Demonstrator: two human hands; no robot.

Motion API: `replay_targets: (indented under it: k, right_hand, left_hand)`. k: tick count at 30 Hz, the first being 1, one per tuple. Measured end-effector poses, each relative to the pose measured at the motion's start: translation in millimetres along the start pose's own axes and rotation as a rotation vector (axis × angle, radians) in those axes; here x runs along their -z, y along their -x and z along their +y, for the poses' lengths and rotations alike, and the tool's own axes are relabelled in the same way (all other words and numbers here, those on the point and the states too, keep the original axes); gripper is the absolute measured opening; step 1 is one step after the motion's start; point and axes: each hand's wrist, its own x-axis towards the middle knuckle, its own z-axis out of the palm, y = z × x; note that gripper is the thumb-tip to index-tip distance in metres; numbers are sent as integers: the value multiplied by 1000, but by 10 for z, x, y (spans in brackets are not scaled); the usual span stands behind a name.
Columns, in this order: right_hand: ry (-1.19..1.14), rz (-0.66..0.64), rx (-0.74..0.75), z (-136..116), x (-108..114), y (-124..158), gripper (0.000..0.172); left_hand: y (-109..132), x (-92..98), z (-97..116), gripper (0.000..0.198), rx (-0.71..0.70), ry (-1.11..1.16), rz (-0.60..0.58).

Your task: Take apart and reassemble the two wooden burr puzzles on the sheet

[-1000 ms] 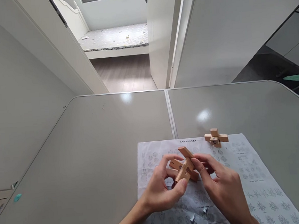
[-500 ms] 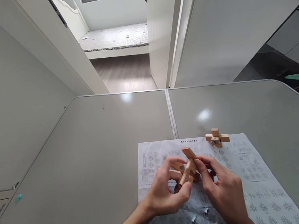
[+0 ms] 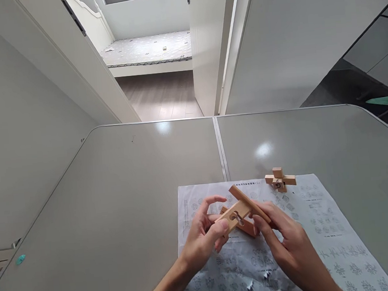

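Observation:
Both of my hands hold a half-built wooden interlocking puzzle [image 3: 240, 213] just above a printed instruction sheet [image 3: 323, 224]. My left hand [image 3: 204, 237] pinches the near end of a notched bar with thumb and fingers. On the right side, my right hand [image 3: 285, 241] grips the crossing bars, its fingers curled round them. A smaller assembled wooden cross puzzle [image 3: 280, 179] stands on the sheet's far edge, beyond my right hand.
The sheet lies on a grey table [image 3: 116, 193] made of two halves with a seam [image 3: 221, 152] down the middle. Grey partition panels stand left and right. An open doorway behind the table shows a bedroom floor and a mattress [image 3: 148, 47].
The puzzle in my hands has been turned and tilted flatter, so a notched bar now faces up. My left thumb moved up onto that bar. The small cross puzzle stayed put.

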Motion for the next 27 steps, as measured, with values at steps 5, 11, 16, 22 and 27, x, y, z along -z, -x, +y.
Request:
replay_targets:
  k: [5, 11, 16, 22, 27]
  right_hand:
    - [75, 49, -22, 24, 21, 22, 35]
    - [151, 77, -10, 99, -9, 10, 34]
    - [334, 257, -4, 124, -151, 4, 42]
    - [254, 316, -195, 186, -13, -89, 46]
    - [81, 148, -260, 271, 64, -59, 40]
  left_hand:
    - [-3, -3, 7, 51, 27, 49, -77]
    - [-14, -11, 4, 50, 44, 31, -108]
    - [1, -45, 21, 55, 50, -54, -73]
    - [83, -95, 29, 52, 45, -184, -82]
    - [72, -123, 70, 39, -2, -377, -68]
